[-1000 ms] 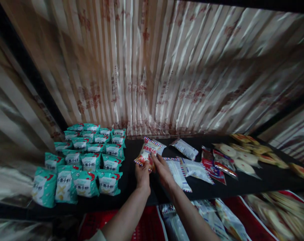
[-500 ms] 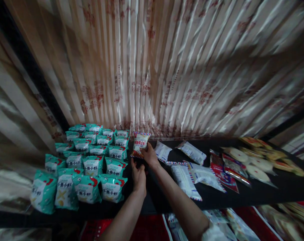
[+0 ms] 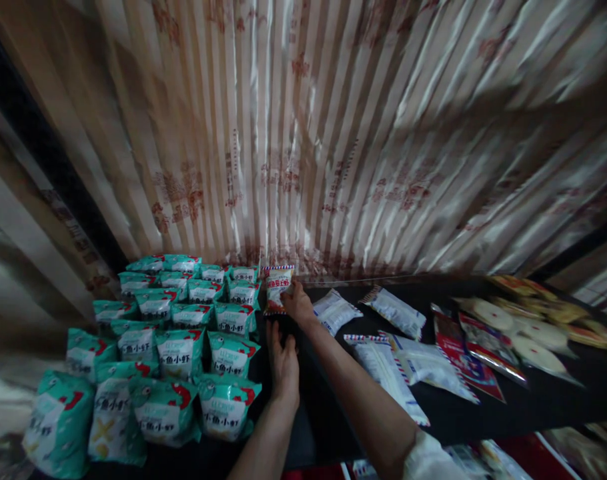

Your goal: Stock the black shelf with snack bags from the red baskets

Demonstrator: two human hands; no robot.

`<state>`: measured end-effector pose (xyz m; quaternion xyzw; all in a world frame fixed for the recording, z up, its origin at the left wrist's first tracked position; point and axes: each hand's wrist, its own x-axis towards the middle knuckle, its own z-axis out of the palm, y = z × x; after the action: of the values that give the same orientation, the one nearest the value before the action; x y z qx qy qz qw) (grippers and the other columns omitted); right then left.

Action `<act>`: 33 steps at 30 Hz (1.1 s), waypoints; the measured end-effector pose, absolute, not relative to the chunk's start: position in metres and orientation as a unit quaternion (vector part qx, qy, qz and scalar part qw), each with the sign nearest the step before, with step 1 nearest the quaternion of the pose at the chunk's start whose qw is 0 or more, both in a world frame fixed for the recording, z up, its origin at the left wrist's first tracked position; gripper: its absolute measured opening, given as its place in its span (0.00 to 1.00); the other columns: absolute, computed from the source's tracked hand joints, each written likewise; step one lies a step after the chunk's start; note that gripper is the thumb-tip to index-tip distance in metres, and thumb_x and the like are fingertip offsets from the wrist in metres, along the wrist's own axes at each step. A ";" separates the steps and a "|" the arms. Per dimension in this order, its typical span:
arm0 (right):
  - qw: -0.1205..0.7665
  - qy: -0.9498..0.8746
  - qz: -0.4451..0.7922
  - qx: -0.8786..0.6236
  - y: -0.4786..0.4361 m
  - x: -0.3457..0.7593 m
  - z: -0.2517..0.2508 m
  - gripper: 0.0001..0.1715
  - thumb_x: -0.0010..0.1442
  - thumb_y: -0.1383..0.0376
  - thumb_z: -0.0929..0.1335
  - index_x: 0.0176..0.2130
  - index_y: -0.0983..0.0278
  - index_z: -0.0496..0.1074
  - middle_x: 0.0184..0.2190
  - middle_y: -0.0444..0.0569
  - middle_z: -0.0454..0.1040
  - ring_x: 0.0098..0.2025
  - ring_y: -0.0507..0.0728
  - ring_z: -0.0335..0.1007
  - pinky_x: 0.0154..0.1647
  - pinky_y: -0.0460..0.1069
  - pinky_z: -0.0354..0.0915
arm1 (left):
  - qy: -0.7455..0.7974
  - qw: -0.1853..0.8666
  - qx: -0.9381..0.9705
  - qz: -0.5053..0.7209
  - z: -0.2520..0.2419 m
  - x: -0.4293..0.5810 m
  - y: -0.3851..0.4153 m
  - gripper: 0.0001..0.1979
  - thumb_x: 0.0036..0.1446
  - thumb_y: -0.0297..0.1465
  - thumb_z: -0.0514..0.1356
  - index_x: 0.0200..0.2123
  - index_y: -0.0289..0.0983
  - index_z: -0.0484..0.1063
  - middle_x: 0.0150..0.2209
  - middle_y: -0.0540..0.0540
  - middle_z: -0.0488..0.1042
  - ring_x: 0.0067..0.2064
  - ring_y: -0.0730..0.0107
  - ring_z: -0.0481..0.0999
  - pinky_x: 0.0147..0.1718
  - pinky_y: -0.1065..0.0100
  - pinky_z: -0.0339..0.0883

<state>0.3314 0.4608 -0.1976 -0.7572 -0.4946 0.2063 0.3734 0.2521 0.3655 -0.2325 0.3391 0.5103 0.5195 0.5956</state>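
Observation:
A snack bag (image 3: 277, 288) with red lettering and a striped top edge stands upright at the back of the black shelf (image 3: 328, 407). My right hand (image 3: 299, 304) grips its right side. Just below the bag, my left hand (image 3: 284, 360) is open, fingers stretched forward and apart, low over the shelf. Rows of teal-and-white snack bags (image 3: 181, 353) stand to the left of both hands. Right of my right forearm lie several white-and-blue bags (image 3: 383, 370) with striped ends.
Red-and-silver packets (image 3: 491, 350) and clear packs of pale round pieces (image 3: 538, 353) lie farther right, beside yellowish packs (image 3: 533, 300). A pleated printed sheet (image 3: 303, 133) hangs behind the shelf. More packages (image 3: 493, 460) show on a level below the front edge.
My view has moved closer to the shelf. The bag in my right hand has moved back and stands more upright near the sheet. My left hand has dropped away from under it, fingers spreading.

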 end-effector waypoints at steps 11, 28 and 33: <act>0.310 -0.531 0.182 -0.767 0.471 0.324 -0.207 0.21 0.58 0.70 0.62 0.51 0.69 0.65 0.42 0.60 0.75 0.45 0.61 0.71 0.47 0.52 0.62 | 0.538 0.602 0.307 0.504 -0.237 0.253 0.365 0.22 0.54 0.25 0.51 0.54 0.36 0.61 0.62 0.37 0.55 0.58 0.61 0.64 0.39 0.71 0.72; 0.033 -0.608 0.040 -0.793 0.377 0.385 -0.170 0.36 0.51 0.70 0.68 0.58 0.63 0.61 0.63 0.61 0.53 0.65 0.69 0.43 0.57 0.64 0.50 | 0.554 0.588 0.357 0.469 -0.207 0.253 0.319 0.13 0.52 0.18 0.52 0.39 0.34 0.69 0.47 0.38 0.70 0.45 0.66 0.73 0.30 0.74 0.70; 0.179 -0.656 0.101 -0.727 0.361 0.386 -0.143 0.33 0.48 0.71 0.66 0.55 0.66 0.65 0.57 0.58 0.64 0.59 0.64 0.58 0.56 0.55 0.57 | 0.554 0.604 0.359 0.447 -0.196 0.256 0.302 0.14 0.52 0.18 0.52 0.41 0.33 0.68 0.47 0.37 0.71 0.43 0.67 0.74 0.28 0.75 0.69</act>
<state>0.3857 0.3612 -0.1434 -0.7266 -0.6557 0.1008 0.1787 0.2564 0.3022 -0.1960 0.3586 0.5537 0.4470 0.6041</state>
